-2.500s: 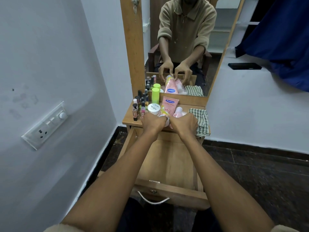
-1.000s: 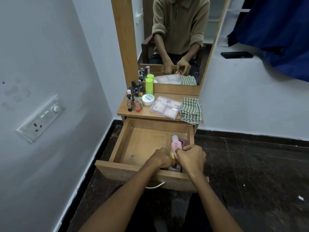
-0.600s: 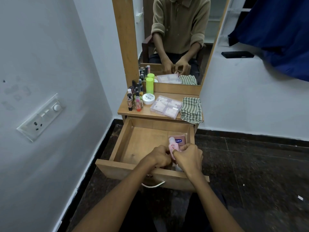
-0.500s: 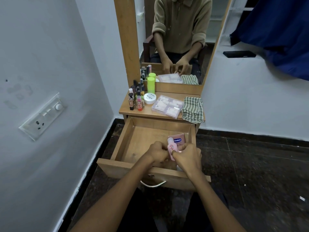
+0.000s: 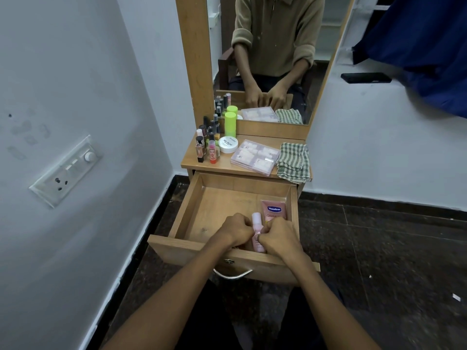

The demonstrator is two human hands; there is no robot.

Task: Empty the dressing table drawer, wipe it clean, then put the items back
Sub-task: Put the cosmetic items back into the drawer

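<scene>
We have both hands down in the open drawer (image 5: 188,210), close together at its front right corner. Our left hand (image 5: 236,229) and right hand (image 5: 276,234) are curled with a small pink bottle (image 5: 257,232) between them; the fingers of both touch it, the right ones pinching its side, but we cannot tell how firmly the left holds it. The bottle stands nearly upright, its rounded cap toward the back of the drawer. Just behind our right hand a pink Vaseline tube (image 5: 274,210) lies flat on the drawer floor against the right wall. The rest of the wooden floor of the drawer shows bare. On the tabletop (image 5: 222,166) above stand a cluster of little nail polish bottles (image 5: 208,145) at the left, a green can (image 5: 230,123) behind them, a white round jar (image 5: 228,144), a clear flat box (image 5: 255,156) in the middle and a folded checked cloth (image 5: 293,159) at the right edge. The mirror (image 5: 275,54) behind shows our arms and sleeves reaching down. A switch plate (image 5: 67,170) sits on the left wall, and a dark phone (image 5: 365,77) lies on a ledge at the right, beside blue fabric (image 5: 424,46).
</scene>
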